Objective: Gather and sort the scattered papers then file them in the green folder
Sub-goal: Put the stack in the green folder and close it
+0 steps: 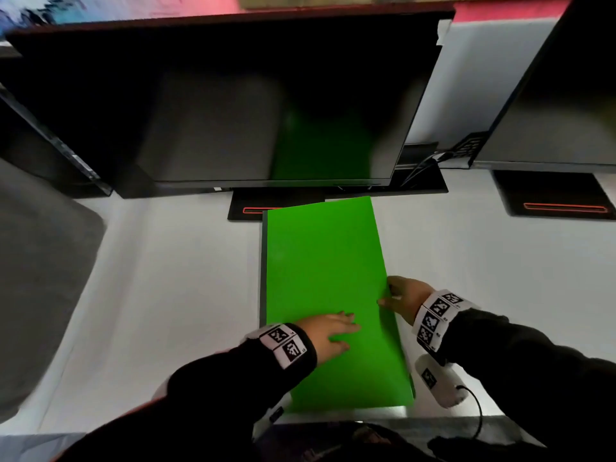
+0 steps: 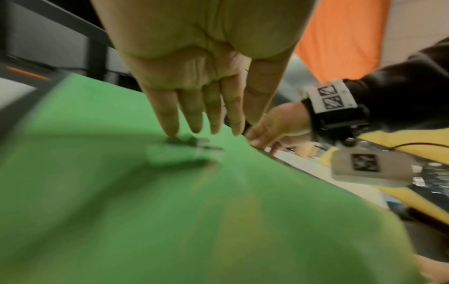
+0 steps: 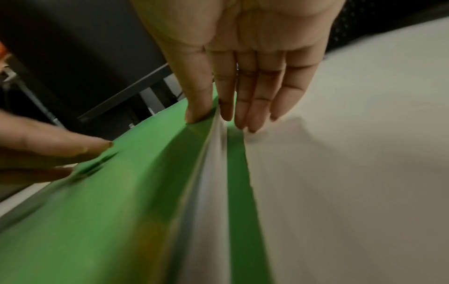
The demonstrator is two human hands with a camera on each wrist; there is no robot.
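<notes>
The green folder lies lengthwise on the white desk, its front cover nearly down. My left hand rests flat on the cover's near half with its fingers straight. My right hand is at the folder's right edge. In the right wrist view its thumb lies on top of the cover and the fingers below it, pinching the slightly raised edge. White papers show inside, above the lower green cover.
A dark monitor stands just behind the folder, its base touching the folder's far end. A second monitor with its base is at the right. A grey shape borders the desk's left side.
</notes>
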